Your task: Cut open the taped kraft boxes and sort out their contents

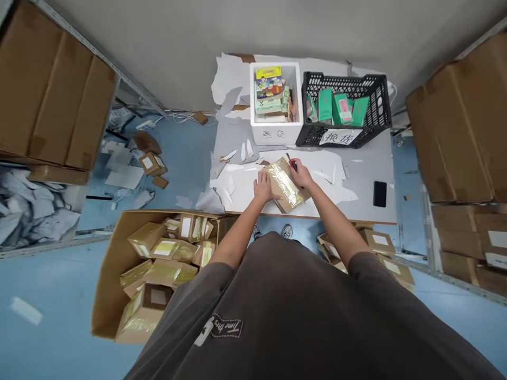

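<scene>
A flat cardboard box (283, 182), sealed with shiny clear tape, lies at an angle near the front edge of the table. My left hand (262, 187) holds it by its left side, fingers and thumb apart along the edge. Closed in my right hand (301, 173) is a utility knife (293, 164) with a red and black handle. Its dark tip points up and left, just above the box's upper right edge. Whether the blade touches the tape I cannot tell.
Behind the box stand a white foam bin (276, 134) of small packages and a black crate (344, 136) with green boxes. A phone (379, 193) lies to the right. Paper scraps (246, 151) cover parts of the table. A large carton (103, 285) of taped parcels sits at lower left.
</scene>
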`<action>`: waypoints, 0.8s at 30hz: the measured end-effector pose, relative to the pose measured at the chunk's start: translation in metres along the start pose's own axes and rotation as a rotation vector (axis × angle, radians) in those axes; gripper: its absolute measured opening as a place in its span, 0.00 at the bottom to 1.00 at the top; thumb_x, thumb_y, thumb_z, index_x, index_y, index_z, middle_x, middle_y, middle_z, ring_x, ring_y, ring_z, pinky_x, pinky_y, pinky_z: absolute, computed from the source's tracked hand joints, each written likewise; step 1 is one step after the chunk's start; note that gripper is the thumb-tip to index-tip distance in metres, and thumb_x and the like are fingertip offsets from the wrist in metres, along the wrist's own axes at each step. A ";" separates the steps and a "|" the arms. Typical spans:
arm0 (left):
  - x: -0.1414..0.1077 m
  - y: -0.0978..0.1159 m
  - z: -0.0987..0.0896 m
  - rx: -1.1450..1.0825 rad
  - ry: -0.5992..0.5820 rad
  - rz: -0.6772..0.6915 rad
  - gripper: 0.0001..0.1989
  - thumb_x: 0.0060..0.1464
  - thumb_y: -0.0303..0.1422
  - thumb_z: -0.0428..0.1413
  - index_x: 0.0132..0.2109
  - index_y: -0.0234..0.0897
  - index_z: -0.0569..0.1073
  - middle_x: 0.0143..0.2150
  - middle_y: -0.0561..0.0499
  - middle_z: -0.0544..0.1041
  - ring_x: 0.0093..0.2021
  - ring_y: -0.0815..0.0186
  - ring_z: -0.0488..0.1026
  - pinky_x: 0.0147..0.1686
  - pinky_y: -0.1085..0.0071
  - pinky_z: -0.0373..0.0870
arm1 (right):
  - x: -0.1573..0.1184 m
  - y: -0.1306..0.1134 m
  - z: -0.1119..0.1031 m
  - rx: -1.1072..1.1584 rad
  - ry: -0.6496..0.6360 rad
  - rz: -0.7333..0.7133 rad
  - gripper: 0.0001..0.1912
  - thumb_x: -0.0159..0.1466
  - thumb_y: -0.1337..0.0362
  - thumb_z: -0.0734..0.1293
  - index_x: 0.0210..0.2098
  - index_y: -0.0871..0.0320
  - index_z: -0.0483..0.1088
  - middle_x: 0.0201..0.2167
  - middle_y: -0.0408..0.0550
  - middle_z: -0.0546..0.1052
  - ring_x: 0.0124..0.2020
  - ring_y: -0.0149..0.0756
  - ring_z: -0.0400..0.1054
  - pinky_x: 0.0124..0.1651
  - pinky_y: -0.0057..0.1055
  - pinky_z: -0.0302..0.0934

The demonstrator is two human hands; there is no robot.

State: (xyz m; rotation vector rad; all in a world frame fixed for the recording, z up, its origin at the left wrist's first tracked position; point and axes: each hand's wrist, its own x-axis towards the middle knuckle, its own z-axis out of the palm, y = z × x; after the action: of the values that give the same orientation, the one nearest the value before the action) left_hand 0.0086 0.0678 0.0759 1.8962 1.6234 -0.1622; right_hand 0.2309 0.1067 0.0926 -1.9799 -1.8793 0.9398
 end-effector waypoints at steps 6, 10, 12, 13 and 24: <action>0.001 -0.001 0.004 -0.064 -0.007 0.020 0.82 0.37 0.67 0.73 0.84 0.33 0.41 0.86 0.32 0.35 0.85 0.39 0.25 0.81 0.40 0.37 | 0.014 -0.053 0.027 -0.263 -0.205 0.059 0.22 0.80 0.55 0.58 0.64 0.59 0.72 0.57 0.63 0.83 0.57 0.57 0.77 0.61 0.46 0.69; 0.000 -0.001 0.005 -0.071 0.000 0.038 0.82 0.37 0.63 0.76 0.84 0.32 0.40 0.86 0.33 0.35 0.84 0.39 0.23 0.81 0.41 0.34 | 0.010 -0.059 0.029 -0.366 -0.225 0.047 0.23 0.80 0.55 0.58 0.65 0.59 0.71 0.58 0.64 0.82 0.59 0.58 0.77 0.61 0.50 0.70; -0.001 -0.001 0.005 -0.079 0.002 0.040 0.82 0.37 0.62 0.76 0.84 0.31 0.41 0.86 0.33 0.35 0.84 0.39 0.22 0.81 0.42 0.34 | 0.008 -0.064 0.028 -0.406 -0.236 0.050 0.23 0.80 0.55 0.57 0.66 0.60 0.71 0.58 0.65 0.82 0.59 0.59 0.77 0.62 0.51 0.70; -0.001 -0.001 0.004 -0.078 -0.002 0.041 0.82 0.38 0.62 0.76 0.84 0.30 0.41 0.86 0.33 0.34 0.84 0.39 0.22 0.81 0.43 0.35 | 0.008 -0.067 0.027 -0.425 -0.245 0.054 0.23 0.80 0.55 0.57 0.66 0.60 0.70 0.59 0.66 0.82 0.60 0.59 0.77 0.63 0.52 0.70; -0.007 -0.004 -0.009 0.136 -0.096 0.005 0.76 0.47 0.68 0.66 0.85 0.38 0.33 0.86 0.43 0.28 0.84 0.47 0.17 0.81 0.46 0.42 | 0.040 -0.112 0.011 -0.530 -0.539 0.207 0.19 0.71 0.64 0.75 0.58 0.68 0.75 0.49 0.69 0.83 0.34 0.49 0.84 0.38 0.37 0.80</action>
State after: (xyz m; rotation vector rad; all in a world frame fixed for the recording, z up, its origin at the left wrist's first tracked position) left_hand 0.0004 0.0669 0.0843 1.9618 1.5775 -0.3645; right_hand 0.1333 0.1578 0.1386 -2.4388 -2.4509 1.2268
